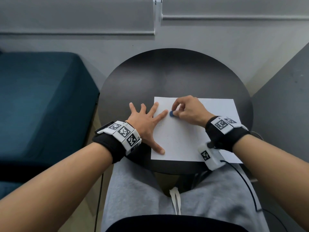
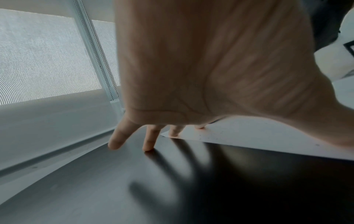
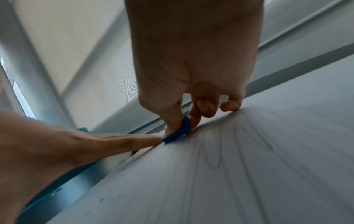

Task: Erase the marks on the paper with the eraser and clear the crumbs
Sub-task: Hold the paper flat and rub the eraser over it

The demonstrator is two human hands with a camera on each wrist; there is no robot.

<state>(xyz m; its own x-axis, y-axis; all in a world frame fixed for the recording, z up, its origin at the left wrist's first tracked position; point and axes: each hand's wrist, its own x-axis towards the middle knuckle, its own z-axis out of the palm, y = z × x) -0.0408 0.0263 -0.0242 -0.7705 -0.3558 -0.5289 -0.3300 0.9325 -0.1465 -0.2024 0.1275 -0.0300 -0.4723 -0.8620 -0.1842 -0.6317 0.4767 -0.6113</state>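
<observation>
Left hand (image 1: 144, 121) spread flat, fingers straight, pinning the left edge of white paper sheet (image 1: 187, 139) to round dark surface (image 1: 175, 77), likely against sliding. Right hand (image 1: 189, 111) pinching small blue eraser (image 1: 172, 113) onto sheet. Faint pencil loops (image 3: 212, 154) visible only in right wrist view; crumb specks (image 2: 216, 137) clearest in left wrist view.

The right hand (image 1: 189, 111) is pinching a blue eraser (image 1: 172, 113) against the white paper (image 1: 187, 139) lying on the round dark table (image 1: 167, 77). The left hand (image 1: 143, 121) is lying spread flat, its thumb and two fingers pressing the paper's left edge.
</observation>
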